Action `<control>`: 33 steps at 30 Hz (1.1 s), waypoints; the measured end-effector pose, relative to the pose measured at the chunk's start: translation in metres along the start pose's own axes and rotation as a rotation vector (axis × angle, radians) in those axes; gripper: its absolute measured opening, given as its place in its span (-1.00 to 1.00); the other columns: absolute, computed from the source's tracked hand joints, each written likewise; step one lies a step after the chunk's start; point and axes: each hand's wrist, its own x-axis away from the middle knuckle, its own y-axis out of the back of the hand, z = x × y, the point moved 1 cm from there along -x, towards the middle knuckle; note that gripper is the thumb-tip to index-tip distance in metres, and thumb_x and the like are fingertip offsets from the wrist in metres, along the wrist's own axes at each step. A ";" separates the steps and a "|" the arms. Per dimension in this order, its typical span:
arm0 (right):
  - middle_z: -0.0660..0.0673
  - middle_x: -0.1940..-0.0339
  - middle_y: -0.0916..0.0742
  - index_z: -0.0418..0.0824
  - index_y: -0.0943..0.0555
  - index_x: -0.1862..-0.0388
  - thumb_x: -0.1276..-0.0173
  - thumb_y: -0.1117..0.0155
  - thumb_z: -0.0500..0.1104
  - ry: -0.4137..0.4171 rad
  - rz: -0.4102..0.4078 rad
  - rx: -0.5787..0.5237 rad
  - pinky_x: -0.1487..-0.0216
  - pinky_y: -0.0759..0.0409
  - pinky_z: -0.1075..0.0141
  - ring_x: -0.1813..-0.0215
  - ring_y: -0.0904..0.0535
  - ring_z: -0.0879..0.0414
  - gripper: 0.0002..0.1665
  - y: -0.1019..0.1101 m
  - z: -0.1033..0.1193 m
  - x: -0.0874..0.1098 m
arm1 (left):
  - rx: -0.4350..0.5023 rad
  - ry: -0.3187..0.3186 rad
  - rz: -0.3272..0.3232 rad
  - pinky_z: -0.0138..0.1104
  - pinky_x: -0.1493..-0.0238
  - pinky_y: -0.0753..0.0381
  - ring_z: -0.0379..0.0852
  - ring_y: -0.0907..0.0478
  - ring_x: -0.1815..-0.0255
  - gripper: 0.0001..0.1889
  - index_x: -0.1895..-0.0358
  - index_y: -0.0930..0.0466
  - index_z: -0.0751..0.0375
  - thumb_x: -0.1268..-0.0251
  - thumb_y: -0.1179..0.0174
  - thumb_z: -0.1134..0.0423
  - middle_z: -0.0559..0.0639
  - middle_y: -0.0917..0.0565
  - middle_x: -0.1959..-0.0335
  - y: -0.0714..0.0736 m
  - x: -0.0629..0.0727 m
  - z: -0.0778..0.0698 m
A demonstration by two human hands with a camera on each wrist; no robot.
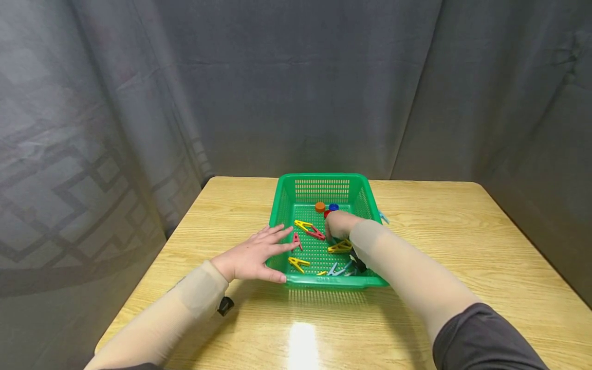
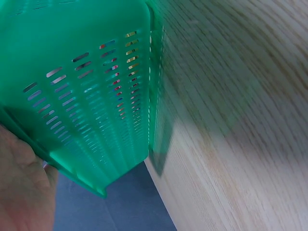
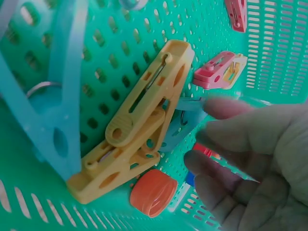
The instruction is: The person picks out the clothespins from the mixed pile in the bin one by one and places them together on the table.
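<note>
Green basket (image 1: 324, 281): latticed plastic
Left hand (image 1: 259, 255): splayed over its edge, gripping nothing
Right hand (image 1: 342, 225): half-curled near a smooth blue clip (image 3: 177, 131) — blurred, we can't tell if pinched

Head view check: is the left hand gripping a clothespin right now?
No, the left hand has its fingers spread over the left rim of the green basket, pinching nothing.

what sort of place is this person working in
Probably a curtained-off work or recording booth: grey curtains hang behind and on either side of a wood-grain table, which holds a green basket of plastic clips.
</note>
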 end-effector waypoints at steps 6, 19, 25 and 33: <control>-0.03 0.53 -0.53 -0.17 -0.58 0.46 -0.24 -0.34 -0.21 -0.092 -0.063 0.003 0.40 -0.39 0.27 0.47 -0.38 0.09 -0.87 -0.004 -0.002 -0.005 | 0.001 0.002 0.001 0.02 -0.48 0.20 0.00 0.27 -0.56 -0.14 -0.51 -0.12 -0.15 -0.17 -0.08 -0.39 -0.08 0.09 -0.57 0.000 0.000 0.000; -0.10 0.31 -0.64 -0.22 -0.61 0.34 -0.06 -0.46 -0.20 -0.172 0.007 0.074 0.35 -0.53 0.23 0.31 -0.49 0.02 -0.79 -0.012 -0.006 -0.016 | 0.002 0.008 0.009 -0.01 -0.48 0.22 -0.03 0.29 -0.56 -0.14 -0.51 -0.11 -0.16 -0.17 -0.06 -0.41 -0.08 0.08 -0.57 0.000 0.000 0.001; -0.12 0.31 -0.62 -0.23 -0.59 0.32 -0.12 -0.36 -0.30 -0.179 0.018 0.081 0.37 -0.48 0.26 0.32 -0.46 0.01 -0.86 -0.011 -0.005 -0.015 | -0.003 0.022 0.015 -0.04 -0.49 0.24 -0.07 0.31 -0.56 -0.13 -0.51 -0.10 -0.18 -0.16 -0.06 -0.41 -0.11 0.11 -0.57 0.000 0.000 0.001; -0.12 0.37 -0.61 -0.24 -0.60 0.32 -0.23 -0.23 -0.29 -0.186 -0.007 0.033 0.44 -0.39 0.27 0.40 -0.42 0.03 -0.95 -0.006 -0.002 -0.005 | -0.032 0.019 0.023 -0.02 -0.48 0.22 -0.05 0.29 -0.56 -0.13 -0.51 -0.13 -0.12 -0.16 -0.05 -0.42 -0.11 0.11 -0.57 0.001 -0.001 0.000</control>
